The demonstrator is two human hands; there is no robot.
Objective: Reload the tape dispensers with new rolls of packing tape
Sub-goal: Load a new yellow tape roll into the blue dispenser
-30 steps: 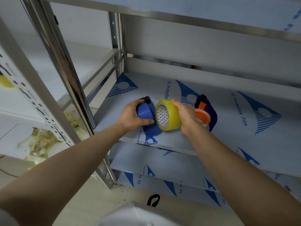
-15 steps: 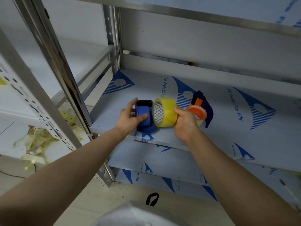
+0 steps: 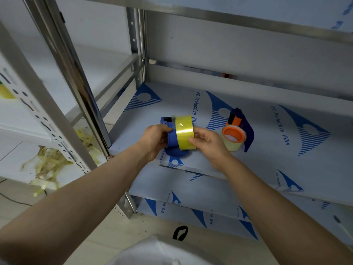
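In the middle of the picture we see the yellow tape roll (image 3: pixel 185 133); its wide shiny band faces us, so its hole runs sideways, from left to right across the picture; the blue dispenser (image 3: pixel 172 139) is pressed against the roll's left side, and we think the roll is sitting on it, though the join is hidden; the left hand (image 3: pixel 153 140) comes in from the lower left and its fingers curl round the blue dispenser; the right hand (image 3: pixel 207 143) comes in from the lower right and its fingers and thumb grip the roll's right side; so the roll lies between the two hands; we think the next move is to push the roll to the left until it sits snug on the dispenser; we cannot tell where its loose end is; to the right of the middle, a second dispenser (image 3: pixel 248 134), dark blue, lies on the shelf (image 3: pixel 277 159) with a pale roll (image 3: pixel 232 144) with an orange middle touching it; the shelf is smooth, with white and blue film on it; a shiny metal post (image 3: pixel 76 77) stands at the upper left; yellow tape scraps (image 3: pixel 47 163) lie at the lower left.
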